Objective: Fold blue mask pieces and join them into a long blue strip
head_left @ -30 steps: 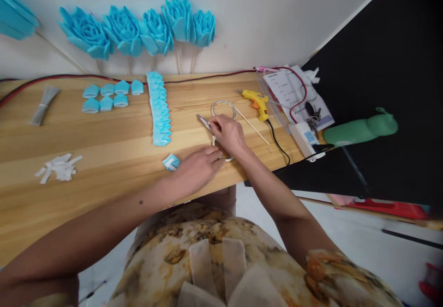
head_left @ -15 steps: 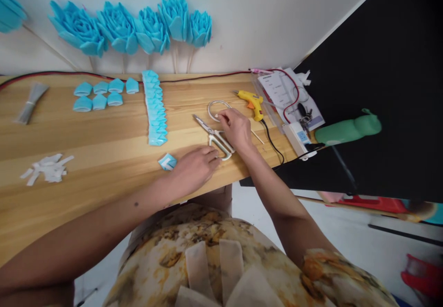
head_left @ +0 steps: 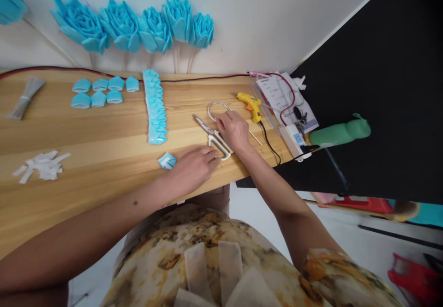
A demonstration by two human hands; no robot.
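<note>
pale wooden tabletop (head_left: 110, 129) crosses mid-frame. near center, scissors (head_left: 210, 132) lie at the left hand's (head_left: 194, 166) close-set fingertips, partly hidden by the right hand's (head_left: 234, 129) curled fingers; whether either pinches anything, i cannot tell. silver blades, off-white looped handles.

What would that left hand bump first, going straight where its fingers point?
Probably the scissors, at the nearer handle loop. The left hand has its fingertips right by it; whether they touch is unclear.
</note>
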